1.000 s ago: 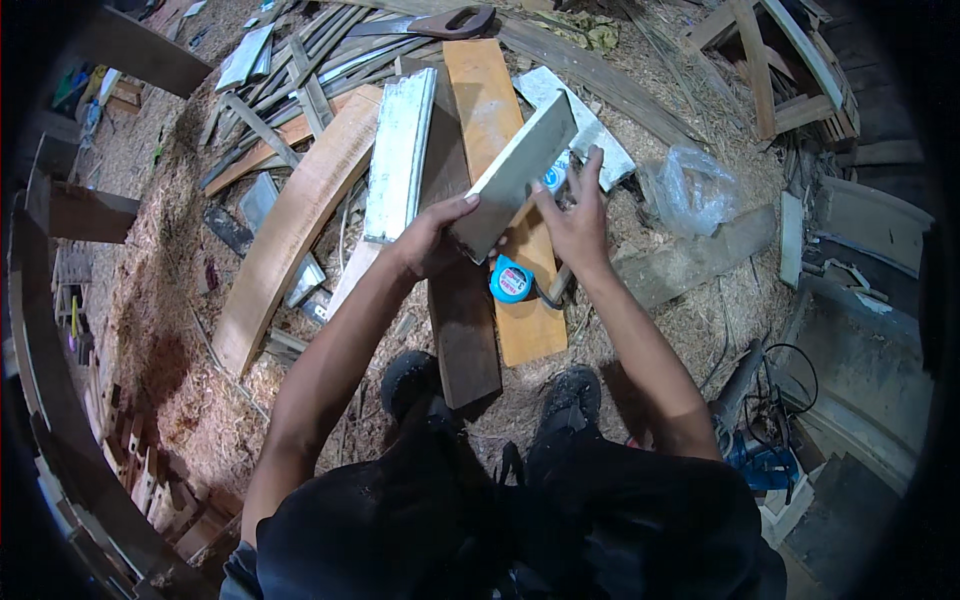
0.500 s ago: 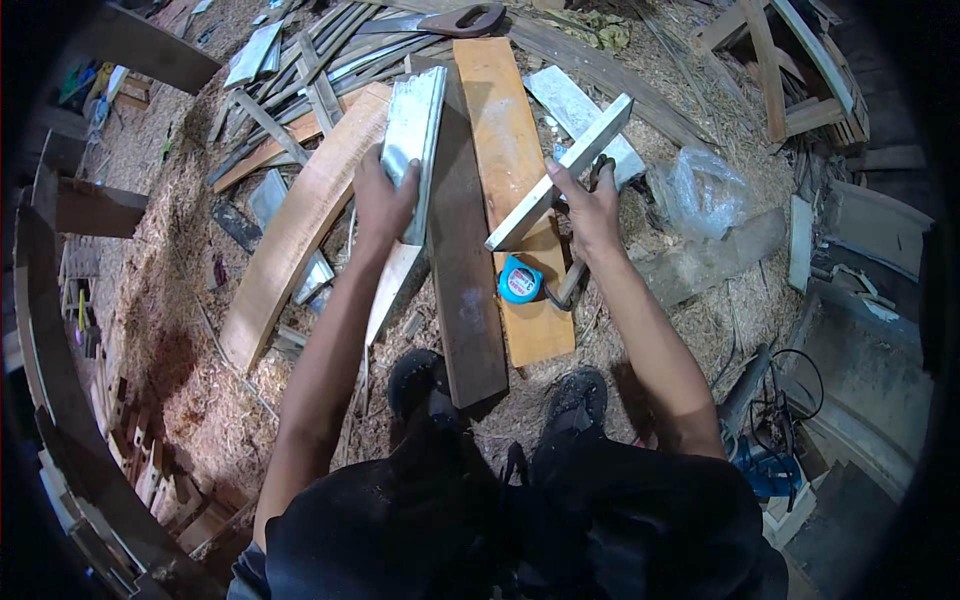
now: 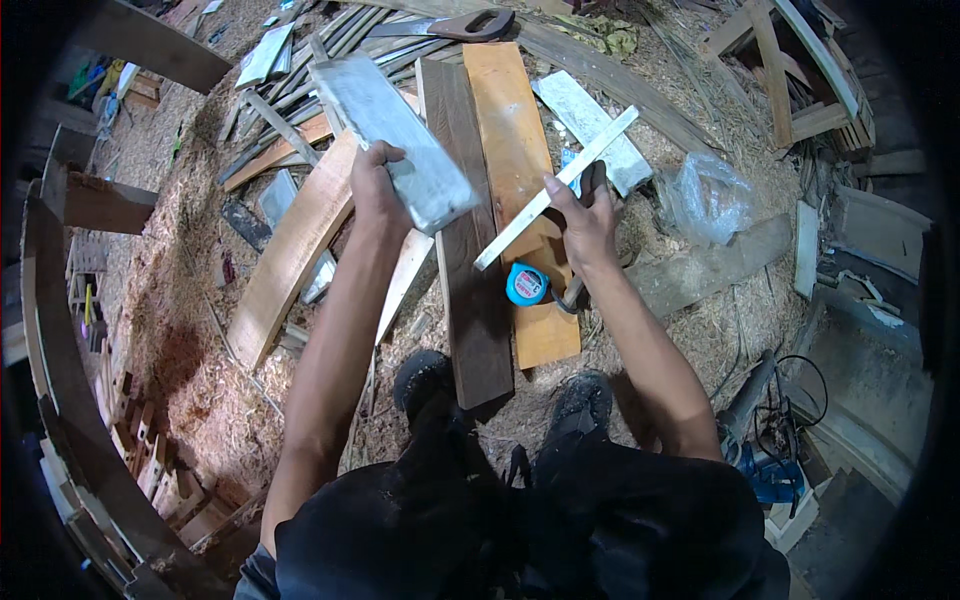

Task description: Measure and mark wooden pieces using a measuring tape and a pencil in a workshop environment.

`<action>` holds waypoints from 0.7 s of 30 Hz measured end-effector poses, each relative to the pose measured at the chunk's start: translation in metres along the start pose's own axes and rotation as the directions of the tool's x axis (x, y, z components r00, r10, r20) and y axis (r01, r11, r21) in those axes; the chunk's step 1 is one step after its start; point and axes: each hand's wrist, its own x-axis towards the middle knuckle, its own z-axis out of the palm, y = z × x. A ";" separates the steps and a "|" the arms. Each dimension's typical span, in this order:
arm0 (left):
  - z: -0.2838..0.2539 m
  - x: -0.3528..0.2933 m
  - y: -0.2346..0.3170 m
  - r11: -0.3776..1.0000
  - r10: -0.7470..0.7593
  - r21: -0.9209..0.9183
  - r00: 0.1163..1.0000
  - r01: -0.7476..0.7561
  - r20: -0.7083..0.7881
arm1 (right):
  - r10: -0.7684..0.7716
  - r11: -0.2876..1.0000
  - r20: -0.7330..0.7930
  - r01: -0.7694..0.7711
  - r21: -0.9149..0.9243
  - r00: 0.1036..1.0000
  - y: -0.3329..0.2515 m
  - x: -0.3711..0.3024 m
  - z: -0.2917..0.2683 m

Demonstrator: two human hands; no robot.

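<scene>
My left hand [image 3: 380, 190] grips a short whitish wooden board [image 3: 395, 140] by its side, its broad face turned up. In my right hand [image 3: 590, 220] is a narrow white-edged wooden strip [image 3: 555, 190], held slanting over the planks. Below lie a long dark brown plank [image 3: 470, 300] and an orange-brown plank [image 3: 505, 110], side by side. A blue tape measure [image 3: 526, 285] rests on the orange-brown plank, beside a hammer-like handle [image 3: 574, 290] partly hidden by my right wrist. Left of my left hand a curved light plank [image 3: 290, 255] lies on the shavings.
A handsaw [image 3: 440, 28] lies at the far side near piled wood strips [image 3: 300, 130]. Another whitish board [image 3: 600, 130] and crumpled clear plastic [image 3: 710, 195] are right of the planks. A blue power tool [image 3: 770, 475] with a cord sits at lower right. Wood shavings [image 3: 190, 370] cover the ground.
My left hand has turned its board, so the broad face now shows and its near end points right. The strip in my right hand has tipped to show its narrow edge.
</scene>
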 end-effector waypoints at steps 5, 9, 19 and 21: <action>0.043 -0.015 -0.008 0.952 0.263 -0.149 0.963 -0.269 -0.062 | -0.081 0.984 0.168 0.052 0.170 0.983 -0.002 -0.013 0.008; 0.065 -0.034 -0.009 0.905 0.329 -0.306 0.943 -0.297 0.057 | -0.014 0.971 0.179 -0.029 0.238 0.984 -0.007 -0.023 0.011; 0.064 -0.063 -0.005 0.896 0.444 -0.087 0.865 -0.436 0.233 | -0.202 0.972 0.143 0.180 0.151 0.969 -0.025 -0.027 0.009; 0.066 -0.064 -0.005 0.895 0.446 -0.090 0.859 -0.438 0.252 | -0.207 0.970 0.151 0.183 0.159 0.967 -0.026 -0.026 0.010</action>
